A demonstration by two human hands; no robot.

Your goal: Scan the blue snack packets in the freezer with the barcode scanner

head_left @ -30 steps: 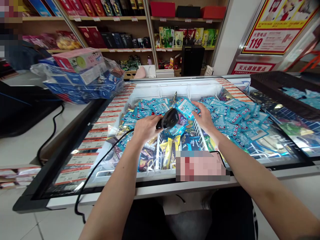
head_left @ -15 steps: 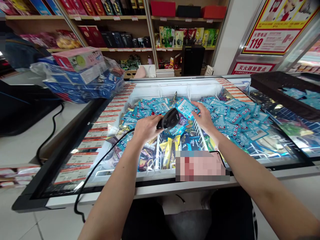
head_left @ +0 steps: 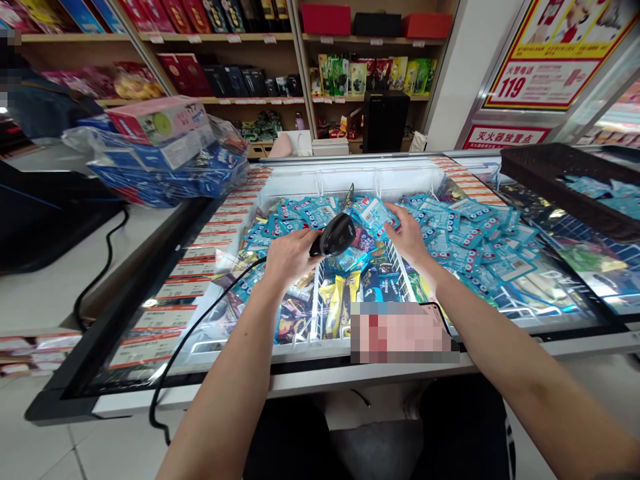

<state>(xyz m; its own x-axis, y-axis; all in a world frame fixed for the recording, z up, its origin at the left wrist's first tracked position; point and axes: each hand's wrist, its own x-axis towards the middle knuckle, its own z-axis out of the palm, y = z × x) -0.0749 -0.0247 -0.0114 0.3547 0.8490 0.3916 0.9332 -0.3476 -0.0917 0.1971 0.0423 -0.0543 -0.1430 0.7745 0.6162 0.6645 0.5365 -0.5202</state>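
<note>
- Two hands are working above the freezer (head_left: 320, 381): the left hand (head_left: 289, 257) is gripping a black scanner (head_left: 337, 237), its fingers wrapped around the handle; the right hand (head_left: 411, 235) is pinching a blue packet (head_left: 379, 217) between thumb and fingers.
- Compared with half a second ago, the scanner is sitting slightly further left and the packet slightly further right.
- The packet is lying left of the right fingertips (head_left: 391, 208), its right edge touching them, its barcode (head_left: 369, 215) facing up.
- The scanner's head is pointing toward the packet, just beside it.
</note>
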